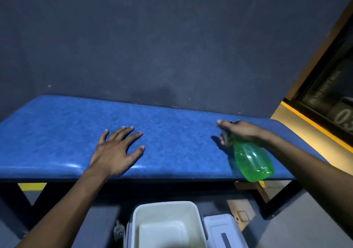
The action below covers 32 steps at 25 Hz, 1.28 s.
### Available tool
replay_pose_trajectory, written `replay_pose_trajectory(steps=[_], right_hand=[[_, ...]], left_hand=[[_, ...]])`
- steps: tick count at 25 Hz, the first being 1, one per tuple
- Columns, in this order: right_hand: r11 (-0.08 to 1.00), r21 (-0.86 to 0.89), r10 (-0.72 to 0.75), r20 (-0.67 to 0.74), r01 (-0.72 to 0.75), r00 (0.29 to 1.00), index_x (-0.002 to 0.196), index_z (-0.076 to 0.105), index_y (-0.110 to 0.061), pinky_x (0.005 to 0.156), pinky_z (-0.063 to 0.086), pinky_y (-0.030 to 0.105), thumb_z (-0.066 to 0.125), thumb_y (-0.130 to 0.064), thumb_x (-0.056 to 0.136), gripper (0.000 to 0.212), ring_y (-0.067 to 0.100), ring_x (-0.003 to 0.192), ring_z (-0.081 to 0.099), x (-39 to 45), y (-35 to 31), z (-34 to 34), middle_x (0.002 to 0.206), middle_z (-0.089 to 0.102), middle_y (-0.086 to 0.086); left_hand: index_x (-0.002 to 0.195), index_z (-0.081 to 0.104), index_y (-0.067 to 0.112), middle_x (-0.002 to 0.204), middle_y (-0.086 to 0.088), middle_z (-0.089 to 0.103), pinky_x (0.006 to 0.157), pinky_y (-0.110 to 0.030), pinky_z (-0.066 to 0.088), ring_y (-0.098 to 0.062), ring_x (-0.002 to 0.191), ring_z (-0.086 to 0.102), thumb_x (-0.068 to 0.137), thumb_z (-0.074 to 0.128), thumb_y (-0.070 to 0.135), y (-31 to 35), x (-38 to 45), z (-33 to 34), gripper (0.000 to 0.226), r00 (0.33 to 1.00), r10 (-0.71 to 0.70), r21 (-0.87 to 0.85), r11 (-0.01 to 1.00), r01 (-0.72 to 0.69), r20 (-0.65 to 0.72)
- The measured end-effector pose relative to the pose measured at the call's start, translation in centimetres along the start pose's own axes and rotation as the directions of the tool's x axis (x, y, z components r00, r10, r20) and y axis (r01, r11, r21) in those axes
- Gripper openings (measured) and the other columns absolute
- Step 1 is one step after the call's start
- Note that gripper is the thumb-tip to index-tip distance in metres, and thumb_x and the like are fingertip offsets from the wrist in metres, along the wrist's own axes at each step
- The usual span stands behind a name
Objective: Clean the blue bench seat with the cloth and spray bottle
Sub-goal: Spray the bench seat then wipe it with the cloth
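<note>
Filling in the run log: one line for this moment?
left hand: flat on bench seat | right hand: grips green spray bottle | cloth: unseen

Likely a gym or sports hall. A padded blue bench seat stands against a dark wall. A yellow-framed dark window with pale digits sits alongside.

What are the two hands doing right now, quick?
Left hand: open, fingers spread flat on the blue bench seat.
Right hand: closed around the green spray bottle, holding it by the top.
</note>
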State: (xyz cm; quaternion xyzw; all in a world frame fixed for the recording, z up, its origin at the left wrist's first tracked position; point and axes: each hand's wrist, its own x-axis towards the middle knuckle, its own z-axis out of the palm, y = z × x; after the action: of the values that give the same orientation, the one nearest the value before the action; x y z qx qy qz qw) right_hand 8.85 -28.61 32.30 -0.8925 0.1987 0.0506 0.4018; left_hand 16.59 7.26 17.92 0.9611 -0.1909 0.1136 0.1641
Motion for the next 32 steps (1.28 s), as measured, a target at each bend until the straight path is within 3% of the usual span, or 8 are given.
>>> replay_pose_trajectory(steps=[2, 6, 10, 15, 19, 23, 27, 32], right_hand=[[0.996, 0.068, -0.055, 0.014, 0.054, 0.998, 0.099, 0.069, 0.005, 0.077, 0.062, 0.042, 0.052, -0.052, 0.101, 0.059, 0.026, 0.067, 0.069, 0.1, -2.1, 2.7, 0.083, 0.076, 0.021], [0.989, 0.041, -0.144, 0.088, 0.141, 0.986, 0.085, 0.063, -0.007, 0.039, 0.045, 0.015, 0.047, -0.05, 0.103, 0.049, 0.014, 0.034, 0.056, 0.0, -8.2, 9.4, 0.046, 0.062, 0.003], [0.936, -0.022, -0.332, 0.27, 0.35, 0.904, 0.095, 0.068, -0.005, 0.05, 0.049, 0.014, 0.044, -0.051, 0.104, 0.053, 0.018, 0.058, 0.068, 1.2, -15.6, 15.4, 0.078, 0.076, 0.012], [0.854, -0.086, -0.471, 0.29, 0.513, 0.833, 0.103, 0.067, -0.012, 0.068, 0.058, 0.031, 0.045, -0.057, 0.099, 0.05, 0.02, 0.056, 0.069, 0.6, -23.6, 23.0, 0.071, 0.072, 0.0], [0.861, -0.183, -0.408, 0.308, 0.474, 0.86, 0.102, 0.065, -0.011, 0.078, 0.062, 0.04, 0.044, -0.056, 0.099, 0.05, 0.027, 0.069, 0.077, 0.9, -24.7, 22.7, 0.074, 0.076, 0.004], [0.831, -0.227, -0.419, 0.343, 0.508, 0.84, 0.086, 0.06, -0.019, 0.071, 0.054, 0.03, 0.04, -0.054, 0.103, 0.044, 0.024, 0.07, 0.069, -0.6, -24.0, 20.5, 0.078, 0.075, 0.007], [0.863, -0.115, -0.457, 0.241, 0.493, 0.856, 0.081, 0.061, -0.019, 0.07, 0.056, 0.03, 0.042, -0.057, 0.1, 0.047, 0.028, 0.078, 0.077, -1.4, -22.4, 19.0, 0.077, 0.077, 0.008], [0.89, -0.06, -0.429, 0.219, 0.451, 0.876, 0.095, 0.064, -0.014, 0.079, 0.063, 0.044, 0.045, -0.057, 0.098, 0.047, 0.03, 0.065, 0.073, -1.2, -21.3, 18.4, 0.073, 0.072, 0.007]], left_hand=[[0.149, 0.031, 0.051, 0.164, 0.021, 0.024, 0.125, -0.045, 0.002, -0.002, 0.153, 0.011, 0.088, 0.02, 0.078, -0.1, -0.1, 0.0, 0.068, 1.0, 0.001, 0.0, 1.0, -0.001, 0.004], [0.15, 0.031, 0.051, 0.164, 0.02, 0.024, 0.125, -0.045, 0.002, -0.003, 0.153, 0.011, 0.088, 0.021, 0.077, 0.0, 0.0, -0.1, 0.068, 1.0, -0.002, -0.005, 1.0, 0.002, 0.005], [0.148, 0.036, 0.048, 0.162, 0.016, 0.031, 0.124, -0.049, 0.006, -0.007, 0.153, 0.018, 0.088, 0.021, 0.077, -0.1, -0.1, -0.3, 0.069, 1.0, -0.003, 0.035, 0.999, 0.003, 0.007], [0.146, 0.043, 0.036, 0.151, 0.001, 0.052, 0.123, -0.051, 0.013, -0.021, 0.145, 0.037, 0.084, 0.027, 0.069, -0.1, -0.3, -1.0, 0.072, 1.0, -0.002, 0.073, 0.997, 0.002, -0.008], [0.147, 0.041, 0.037, 0.151, 0.002, 0.051, 0.123, -0.051, 0.013, -0.019, 0.145, 0.037, 0.085, 0.031, 0.066, 0.2, 0.2, -0.3, 0.069, 0.998, 0.021, 0.05, 0.999, -0.018, -0.066], [0.147, 0.045, 0.03, 0.151, 0.001, 0.048, 0.124, -0.056, 0.008, -0.023, 0.146, 0.031, 0.085, 0.028, 0.069, 0.2, -0.1, -0.1, 0.075, 0.993, -0.031, 0.053, 0.998, 0.037, -0.115], [0.143, 0.048, 0.034, 0.157, 0.004, 0.04, 0.118, -0.069, -0.002, -0.023, 0.152, 0.022, 0.085, 0.029, 0.071, 0.3, -0.5, -1.6, 0.071, 0.99, -0.14, 0.012, 0.99, 0.14, -0.007], [0.156, 0.023, 0.042, 0.169, 0.006, 0.011, 0.118, -0.067, -0.009, -0.021, 0.157, 0.003, 0.085, 0.021, 0.081, -6.7, -2.4, -5.0, 0.081, 0.933, -0.339, 0.106, 0.939, 0.327, 0.118]])
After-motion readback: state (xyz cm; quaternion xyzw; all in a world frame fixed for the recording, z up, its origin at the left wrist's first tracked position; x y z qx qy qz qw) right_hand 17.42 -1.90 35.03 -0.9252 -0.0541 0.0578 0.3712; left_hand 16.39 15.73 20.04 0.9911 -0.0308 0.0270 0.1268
